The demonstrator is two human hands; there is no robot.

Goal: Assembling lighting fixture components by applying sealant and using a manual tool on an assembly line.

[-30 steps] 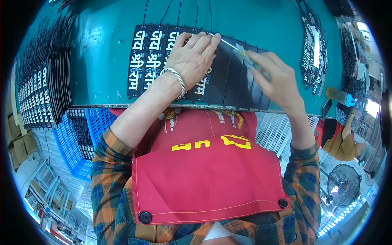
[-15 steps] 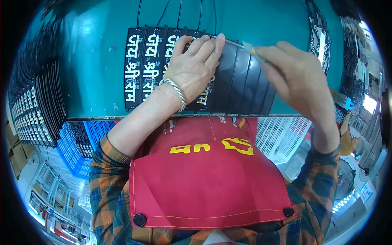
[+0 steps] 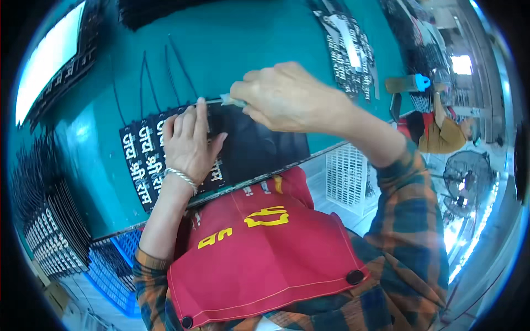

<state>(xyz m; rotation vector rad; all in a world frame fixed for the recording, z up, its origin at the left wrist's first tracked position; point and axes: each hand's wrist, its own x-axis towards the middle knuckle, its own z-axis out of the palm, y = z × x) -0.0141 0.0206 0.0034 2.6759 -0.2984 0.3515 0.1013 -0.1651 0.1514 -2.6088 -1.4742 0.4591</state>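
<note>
A row of black strips with pale lettering (image 3: 138,160) lies side by side along the near edge of the green table (image 3: 243,44), thin black wires (image 3: 146,80) running from their far ends. My left hand (image 3: 190,140) rests flat on them, fingers stretched out, thumb apart. Closed around the handle of a screwdriver-like tool (image 3: 234,101) is my right hand (image 3: 292,99). The tool's thin metal shaft points left, toward my left fingertips at the strips' far edge; its tip is hidden. Plain black strips (image 3: 259,146) lie beneath and beside my right hand.
Stacks of lettered strips (image 3: 58,234) stand at the table's left, with more strips (image 3: 345,55) at the far right. A blue basket (image 3: 113,292) and a white crate (image 3: 345,174) stand below the table edge. A blue-capped bottle (image 3: 406,84) and another person (image 3: 441,132) are at the right.
The view has turned and shifted, so the table edge now slants. Both hands keep their places at the strips' far edge. My left thumb shows apart from the fingers; the tool stays in my right hand.
</note>
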